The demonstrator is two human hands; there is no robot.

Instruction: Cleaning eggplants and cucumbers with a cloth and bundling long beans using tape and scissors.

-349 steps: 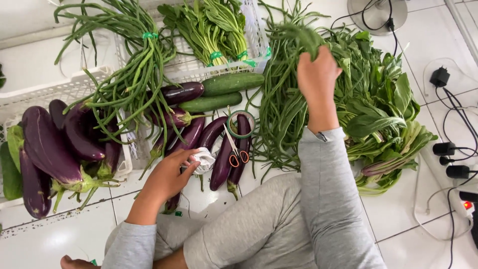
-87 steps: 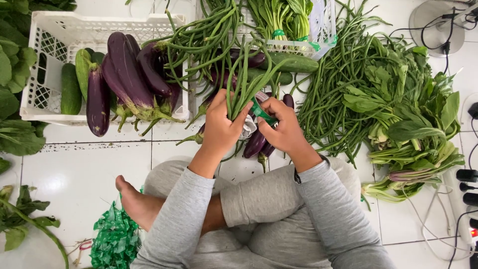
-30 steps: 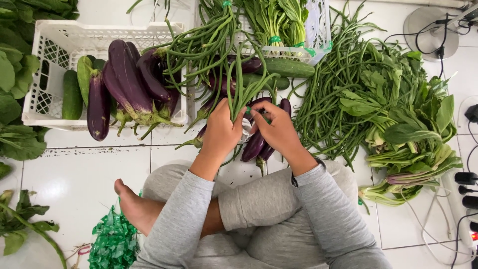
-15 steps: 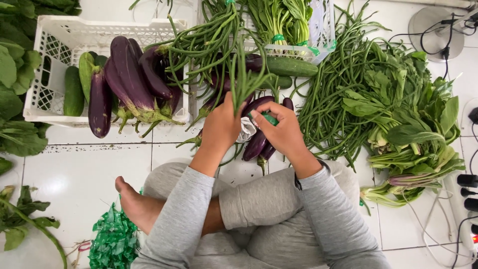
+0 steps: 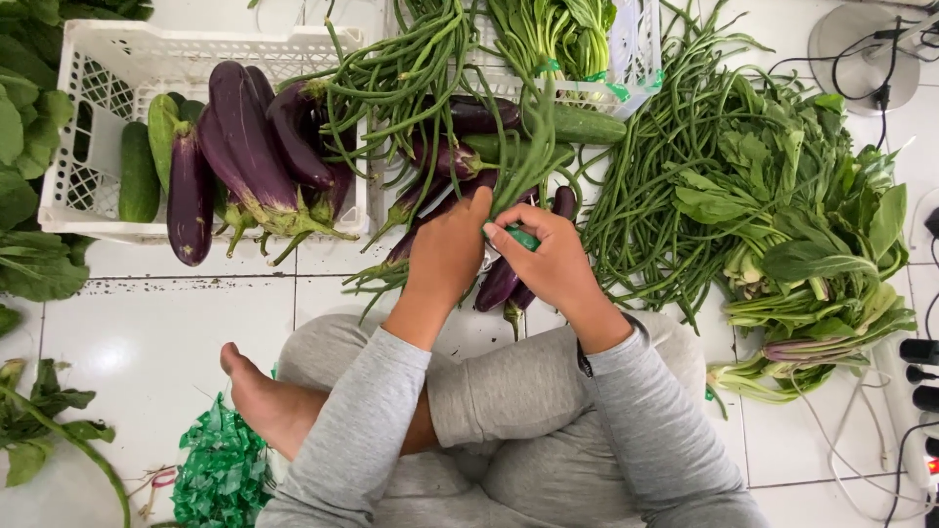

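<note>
Down at the bottom edge, grey-sleeved arms and crossed grey-trousered legs, a bare foot (image 5: 256,396) out to the side on the white tile floor (image 5: 147,323). Beside that foot, a heap of green ties (image 5: 223,476). A few loose leaves (image 5: 44,420) lying at the near side margin.

Further up, both hands together over the produce. Left hand (image 5: 448,249) curled, fingers wrapped round the stems of a bunch of long beans (image 5: 411,73), thumb side pressed against the other hand. Right hand (image 5: 550,259) closed too, fingertips pinching a green tie (image 5: 521,238) right at the bean stems. Hard to tell how far round the tie goes. Under the hands, slim purple eggplants (image 5: 504,279) lying on the tile, tips poking out between the wrists.

Off to the right, a broad pile of loose long beans and leafy greens (image 5: 782,215), with cables and a power strip (image 5: 919,391) beyond it.

Farther out, a white plastic crate (image 5: 93,88) holding fat purple eggplants (image 5: 245,137) and cucumbers (image 5: 137,171). Held bean bunch fanning upward over a second crate (image 5: 626,59) with tied greens (image 5: 548,34) and another cucumber (image 5: 577,125) at its rim.
</note>
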